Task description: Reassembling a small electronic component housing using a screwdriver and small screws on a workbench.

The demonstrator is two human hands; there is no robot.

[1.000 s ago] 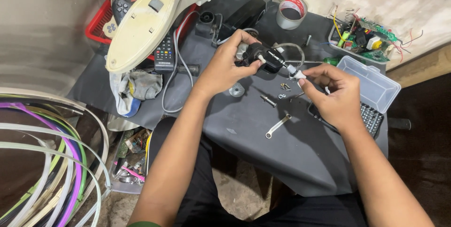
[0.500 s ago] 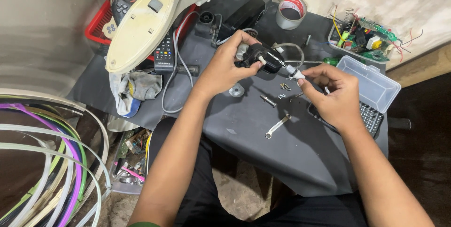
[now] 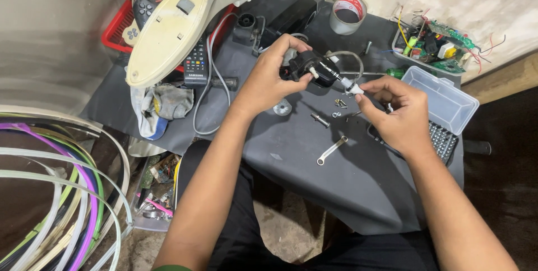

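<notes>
My left hand (image 3: 273,75) grips a small black motor part (image 3: 309,68) with a metal shaft, held above the dark grey work mat (image 3: 347,192). My right hand (image 3: 395,111) pinches a small white connector piece (image 3: 353,86) at the tip of that shaft. A grey wire loop (image 3: 346,57) arcs from the part. Just below the hands, loose screws (image 3: 338,103), a short metal pin (image 3: 320,119), a round metal washer (image 3: 282,107) and a small flat wrench (image 3: 332,150) lie on the mat.
A cream plastic appliance housing (image 3: 174,30) and a black remote control (image 3: 197,61) lie at the left over a red basket (image 3: 115,33). A tape roll (image 3: 347,14), a tray of circuit boards (image 3: 434,44) and a clear bit box (image 3: 445,105) sit at the right. Coloured hoops (image 3: 61,192) stand lower left.
Both hands and the black part have shifted very slightly; the right fingers stay at the white tip. Nothing else on the mat has moved.
</notes>
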